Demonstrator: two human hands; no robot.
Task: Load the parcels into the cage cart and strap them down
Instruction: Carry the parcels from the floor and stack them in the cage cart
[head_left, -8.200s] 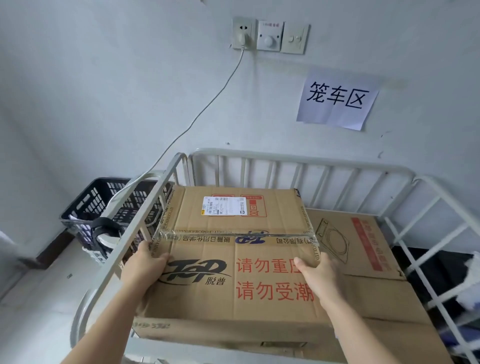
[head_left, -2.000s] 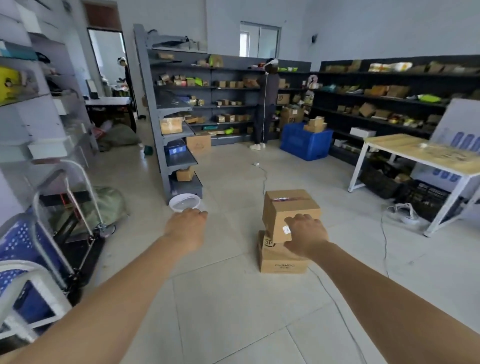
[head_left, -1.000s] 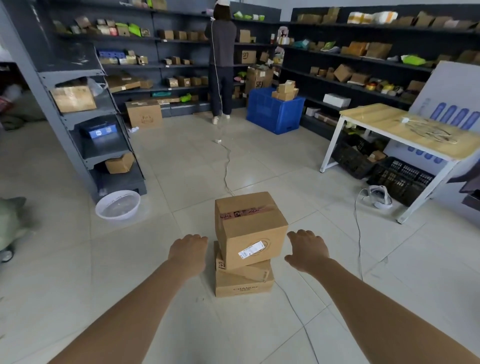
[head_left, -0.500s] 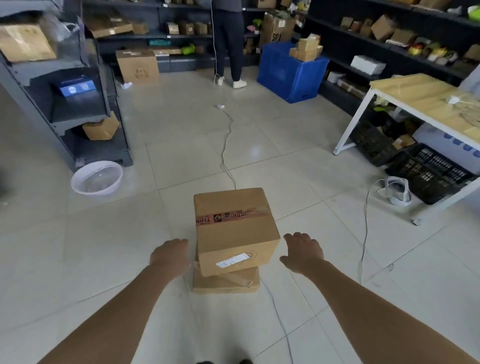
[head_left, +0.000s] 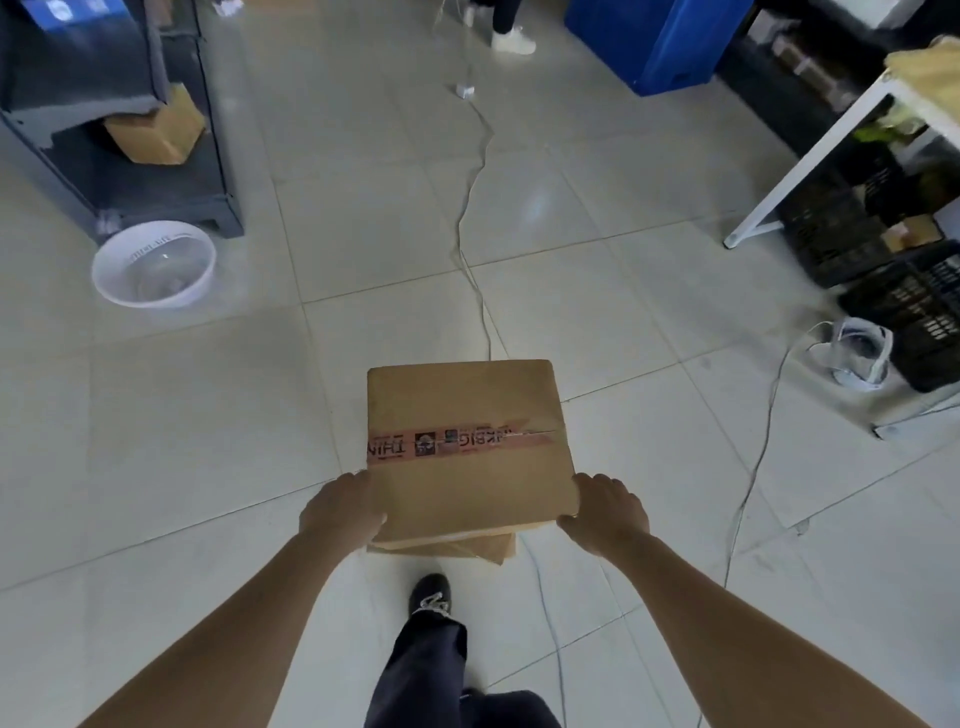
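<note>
Pale floor tiles (head_left: 197, 415) spread across the storeroom, with a white basin (head_left: 153, 270) off to the left and a thin cable (head_left: 470, 218) trailing toward the stacked parcels. Straight ahead and below the person, the top box (head_left: 467, 447) sat on a flatter lower box (head_left: 491, 546), its longer side running away from the body and its red tape (head_left: 457, 441) crosswise. The left hand (head_left: 343, 512) clasped the near left corner and the right hand (head_left: 605, 512) the near right one, fingers curled down the sides, both equally close. Lifting straight up looked the likely next move; no cage cart was in view.
</note>
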